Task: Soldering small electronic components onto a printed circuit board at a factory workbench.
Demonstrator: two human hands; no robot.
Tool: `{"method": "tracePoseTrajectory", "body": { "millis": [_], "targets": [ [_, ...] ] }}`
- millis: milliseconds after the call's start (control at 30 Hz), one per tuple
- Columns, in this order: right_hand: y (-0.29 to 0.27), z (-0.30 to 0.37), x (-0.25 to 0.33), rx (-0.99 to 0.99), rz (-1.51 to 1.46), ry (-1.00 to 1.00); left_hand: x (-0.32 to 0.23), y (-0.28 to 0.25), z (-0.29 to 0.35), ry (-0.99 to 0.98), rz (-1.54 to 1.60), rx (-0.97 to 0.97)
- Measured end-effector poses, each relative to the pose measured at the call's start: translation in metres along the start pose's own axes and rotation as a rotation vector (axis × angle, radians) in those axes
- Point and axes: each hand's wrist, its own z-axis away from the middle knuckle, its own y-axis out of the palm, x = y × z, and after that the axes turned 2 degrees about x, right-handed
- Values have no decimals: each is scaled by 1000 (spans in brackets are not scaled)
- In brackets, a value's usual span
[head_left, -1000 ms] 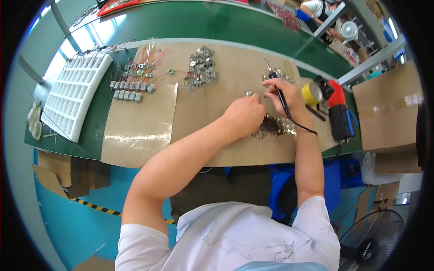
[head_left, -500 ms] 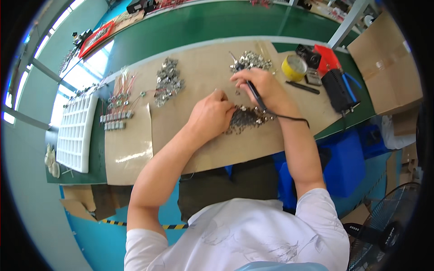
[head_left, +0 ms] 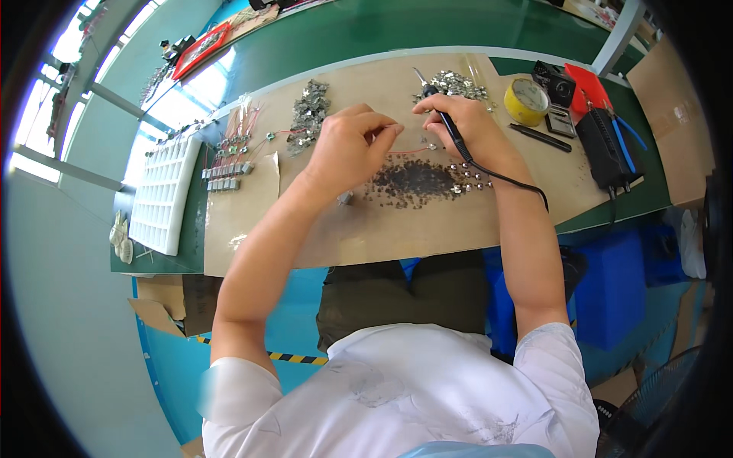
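Note:
My right hand [head_left: 477, 133] is wrapped round a black soldering iron [head_left: 452, 131], its metal tip slanting up and away to the left, its cord trailing over my wrist. My left hand [head_left: 351, 143] is closed in a pinch opposite it; what sits between the fingertips is too small to make out. Below the two hands a red wire [head_left: 403, 153] runs to a small metal part. Closer to me lies a heap of tiny dark parts [head_left: 416, 182], with shiny round pieces [head_left: 472, 182] at its right side. A small grey block [head_left: 345, 198] shows beside my left forearm.
Grey metal parts [head_left: 309, 111] and shiny metal parts [head_left: 460, 85] lie in heaps. Wired grey blocks [head_left: 225, 177] and a white compartment tray [head_left: 163, 202] are at left. At right are a yellow tape roll [head_left: 527, 101], black tool [head_left: 540, 140], black box [head_left: 602, 149] and blue-handled pliers [head_left: 624, 145].
My left hand has lifted off the heap of dark parts and moved away from me, now pinched. A red wire shows below the hands. The soldering iron stays in my right hand.

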Motion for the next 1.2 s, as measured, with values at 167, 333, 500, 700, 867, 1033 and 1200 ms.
{"method": "tracePoseTrajectory", "body": {
  "millis": [167, 333, 500, 700, 867, 1033, 1200],
  "targets": [
    [4, 2, 2, 51, -89, 6, -17, -35, -3, -263, -287, 195],
    [11, 0, 0, 89, 41, -17, -10, -31, 29, -450, -440, 403],
    [11, 0, 1, 89, 85, -13, 2, -24, 46, -410, -314, 359],
    [8, 2, 2, 71, 80, 40, 8, -35, 35, -496, -312, 398],
    [1, 1, 4, -86, 10, 36, 14, -45, 29, -435, -260, 373],
    [0, -6, 6, -400, -60, -22, 37, -62, -37, -417, -317, 314],
    [9, -5, 6, -338, -70, -67, 97, -82, -150, -472, -231, -38]
  ]
}}
